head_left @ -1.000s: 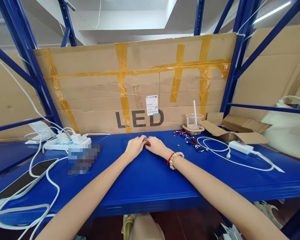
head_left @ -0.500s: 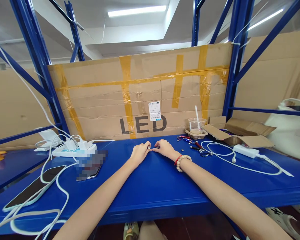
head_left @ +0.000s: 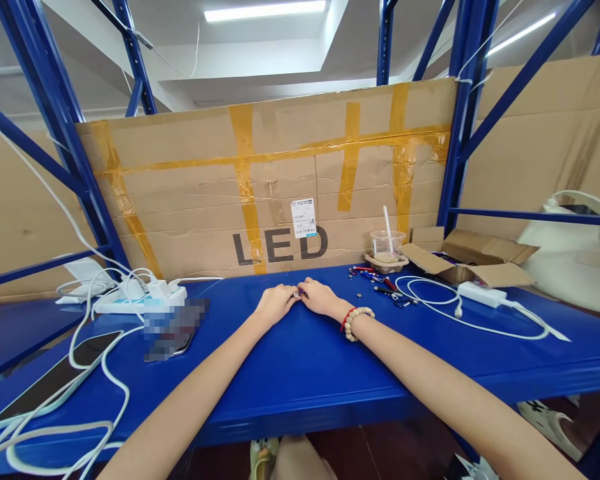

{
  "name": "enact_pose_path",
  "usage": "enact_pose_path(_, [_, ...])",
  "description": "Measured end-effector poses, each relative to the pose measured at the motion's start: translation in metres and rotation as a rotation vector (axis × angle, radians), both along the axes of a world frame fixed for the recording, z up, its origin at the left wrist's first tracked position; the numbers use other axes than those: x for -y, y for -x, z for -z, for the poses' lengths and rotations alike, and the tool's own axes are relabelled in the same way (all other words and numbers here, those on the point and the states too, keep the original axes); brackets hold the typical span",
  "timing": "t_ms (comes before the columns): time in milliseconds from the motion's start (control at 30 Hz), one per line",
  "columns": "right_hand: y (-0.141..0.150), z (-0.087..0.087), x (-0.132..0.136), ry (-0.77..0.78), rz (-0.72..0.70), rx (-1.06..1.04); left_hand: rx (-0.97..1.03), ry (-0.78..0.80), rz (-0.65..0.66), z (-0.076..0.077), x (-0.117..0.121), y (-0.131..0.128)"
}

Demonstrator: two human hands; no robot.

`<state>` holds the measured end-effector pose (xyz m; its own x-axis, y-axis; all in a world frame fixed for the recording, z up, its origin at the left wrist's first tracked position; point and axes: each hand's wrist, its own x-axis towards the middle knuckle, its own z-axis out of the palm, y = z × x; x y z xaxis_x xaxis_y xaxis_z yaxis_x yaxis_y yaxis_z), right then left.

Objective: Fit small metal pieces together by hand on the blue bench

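Note:
My left hand (head_left: 277, 304) and my right hand (head_left: 322, 297) meet above the middle of the blue shelf (head_left: 300, 373), fingertips pinched closed and touching or nearly so. A tiny silvery piece (head_left: 297, 295) shows at the left fingertips; its kind is too small to tell. Whatever the right fingers pinch is hidden behind them. Off to the right lie several slim red, blue and black pieces (head_left: 380, 277), with a small loose bit (head_left: 359, 295) nearer my right hand.
At left are a white power strip (head_left: 140, 303), a phone (head_left: 55, 380), a partly blurred dark device (head_left: 177, 333) and white cables (head_left: 117, 380). To the right stand a plastic cup (head_left: 386, 248), an open cardboard box (head_left: 473, 257) and a white adapter (head_left: 481, 294) with its cord. Taped cardboard (head_left: 205, 200) forms the back.
Both hands have come closer together, and the dark and silvery ends that showed between them are now mostly covered. The whole view has shifted slightly.

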<state>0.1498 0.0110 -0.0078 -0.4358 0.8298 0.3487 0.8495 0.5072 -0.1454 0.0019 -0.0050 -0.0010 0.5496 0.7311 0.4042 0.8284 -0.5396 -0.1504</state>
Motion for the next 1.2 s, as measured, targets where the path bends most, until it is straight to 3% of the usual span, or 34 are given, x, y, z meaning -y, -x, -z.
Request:
enact_pose_path(333, [0.004,-0.004,0.005,0.096,0.28,-0.061,0.017,-0.005,0.07,0.001,-0.003,0.001])
enact_pose_path(600, [-0.011,-0.005,-0.004,0.089,0.113,-0.128,-0.028,0.017,0.082,0.0,-0.003,0.001])
enact_pose_path(733, [-0.016,-0.023,0.003,-0.023,0.149,-0.163,-0.021,0.033,0.09,-0.001,-0.002,0.002])
enact_pose_path(833, [-0.028,-0.049,0.0,-0.221,0.22,-0.37,-0.011,0.025,0.106,-0.001,-0.001,0.002])
enact_pose_path(933, [-0.054,-0.077,-0.013,-0.339,0.3,-0.562,0.017,0.037,0.133,-0.002,0.0,0.001])
enact_pose_path(1033, [-0.098,-0.098,-0.024,-0.444,0.391,-0.651,0.059,0.061,0.125,-0.003,0.001,0.0])
enact_pose_path(1200, [-0.198,-0.109,-0.028,-0.634,0.741,-0.716,0.143,0.092,0.117,-0.005,0.001,-0.003])
